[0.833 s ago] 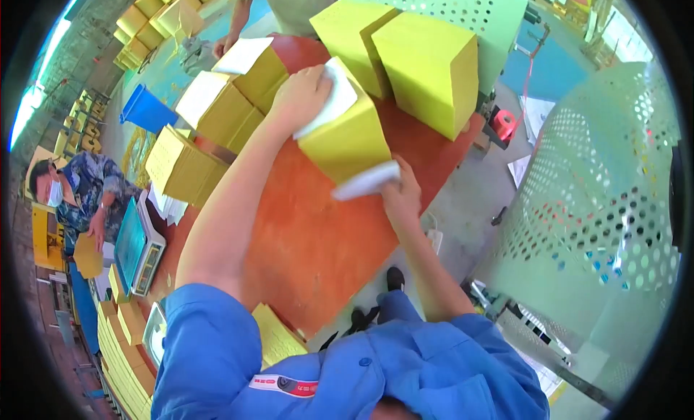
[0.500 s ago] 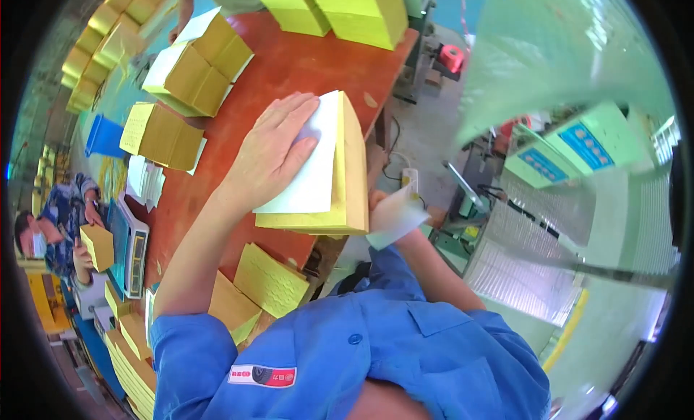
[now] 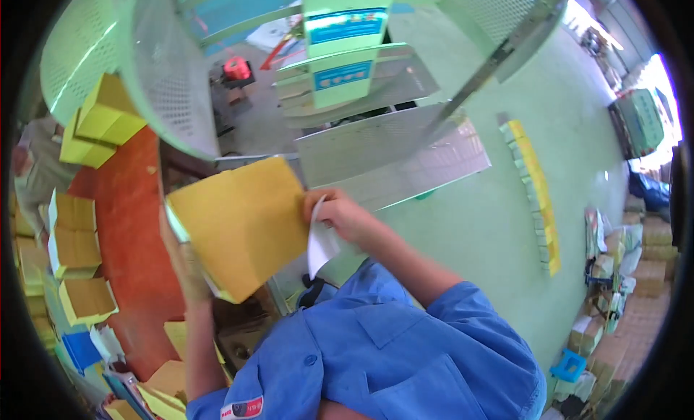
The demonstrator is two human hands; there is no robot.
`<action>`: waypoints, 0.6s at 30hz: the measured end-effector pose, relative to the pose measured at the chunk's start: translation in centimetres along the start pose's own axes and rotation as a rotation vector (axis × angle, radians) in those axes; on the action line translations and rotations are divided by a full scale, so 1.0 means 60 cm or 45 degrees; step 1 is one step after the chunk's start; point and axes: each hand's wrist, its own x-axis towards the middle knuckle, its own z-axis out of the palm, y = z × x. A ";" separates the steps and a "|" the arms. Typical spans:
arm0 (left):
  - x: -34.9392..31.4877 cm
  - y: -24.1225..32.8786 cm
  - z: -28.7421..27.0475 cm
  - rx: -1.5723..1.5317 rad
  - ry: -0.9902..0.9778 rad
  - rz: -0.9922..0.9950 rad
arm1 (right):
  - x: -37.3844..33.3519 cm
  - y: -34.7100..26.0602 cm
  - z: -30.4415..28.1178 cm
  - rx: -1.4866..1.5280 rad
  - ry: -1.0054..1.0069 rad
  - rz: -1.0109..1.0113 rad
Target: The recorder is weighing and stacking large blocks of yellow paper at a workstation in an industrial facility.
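- The yellow stack [image 3: 242,225], earlier white side up, now shows a yellow face — the white sheet [image 3: 178,225] edges its left side.
- It is now held up beside the red desk [image 3: 131,232].
- The left hand [image 3: 189,272], earlier flat on top, now grips that left side — fingers mostly hidden.
- The right hand's [image 3: 340,214] grip still pinches a white slip [image 3: 320,252], now against the stack's right edge.

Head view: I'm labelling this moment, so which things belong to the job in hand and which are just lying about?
In the job:
yellow stack, held by the left hand
white sheet, in the right hand

Apparently just lying about:
pink roll
blue stool, lower right
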 end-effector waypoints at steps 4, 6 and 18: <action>-0.029 -0.121 0.255 0.129 -0.064 0.137 | -0.078 -0.114 -0.216 -0.189 0.187 0.011; -0.027 -0.111 0.403 -0.155 -0.149 -0.033 | -0.096 -0.117 -0.364 -0.195 0.350 0.028; -0.043 -0.287 0.603 1.082 -0.439 0.198 | -0.092 -0.172 -0.726 0.548 -0.102 0.452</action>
